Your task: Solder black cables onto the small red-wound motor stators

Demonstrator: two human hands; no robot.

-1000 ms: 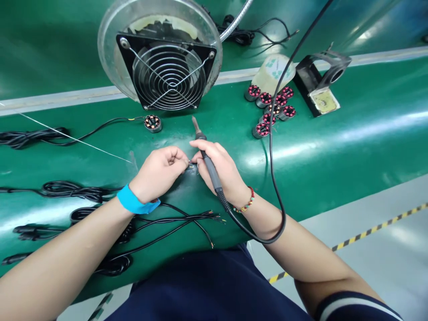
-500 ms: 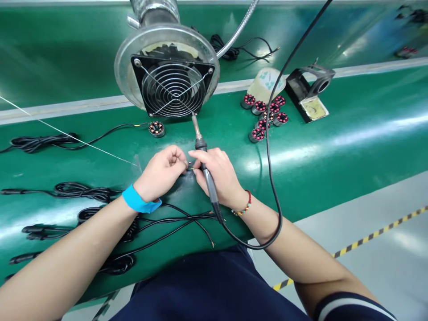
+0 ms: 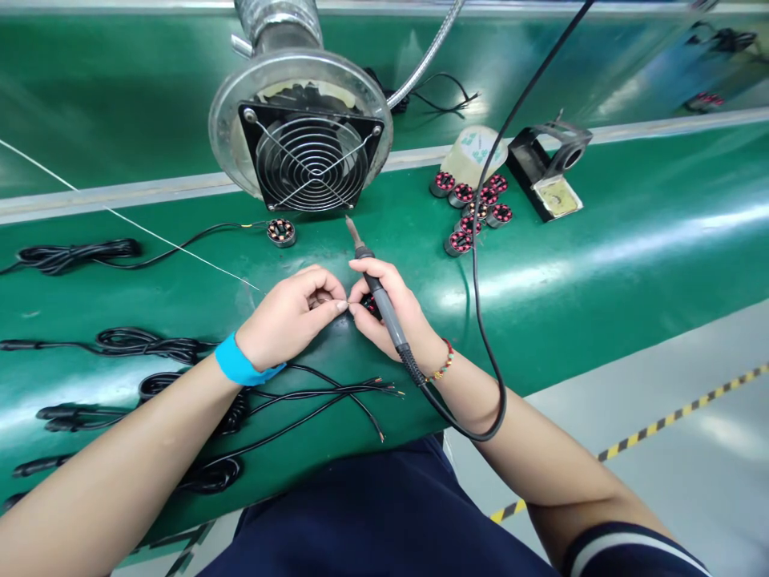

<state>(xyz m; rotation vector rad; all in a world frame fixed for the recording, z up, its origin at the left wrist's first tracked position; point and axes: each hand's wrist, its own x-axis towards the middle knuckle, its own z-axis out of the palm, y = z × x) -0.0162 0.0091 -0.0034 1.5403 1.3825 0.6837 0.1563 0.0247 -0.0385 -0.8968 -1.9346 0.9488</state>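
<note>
My left hand point(image 3: 294, 308), with a blue wristband, is closed in a pinch on a thin wire point(image 3: 328, 300) whose far end is hidden. My right hand point(image 3: 408, 308) grips a soldering iron point(image 3: 390, 316), its bare tip pointing up and away, clear of any part. Under that hand's fingers shows a bit of a stator with red windings point(image 3: 371, 304), mostly covered. The two hands nearly touch at the fingertips. Beyond them a stator with copper windings point(image 3: 281, 232) lies on the bench, joined to a black cable point(image 3: 192, 239).
A fan-fronted fume extractor point(image 3: 316, 168) hangs over the bench. Several red-wound stators point(image 3: 460, 243) cluster near a tape roll point(image 3: 472, 152) and an iron stand point(image 3: 549, 172). Coiled black cables point(image 3: 150, 344) lie left. The iron's cord point(image 3: 477, 280) loops right; a solder strand point(image 3: 180, 250) crosses left.
My right hand has shifted slightly right with the iron, which leans more. My left fingertips have moved right, closer to the right ones. The red-wound stator now shows under my right fingers.
</note>
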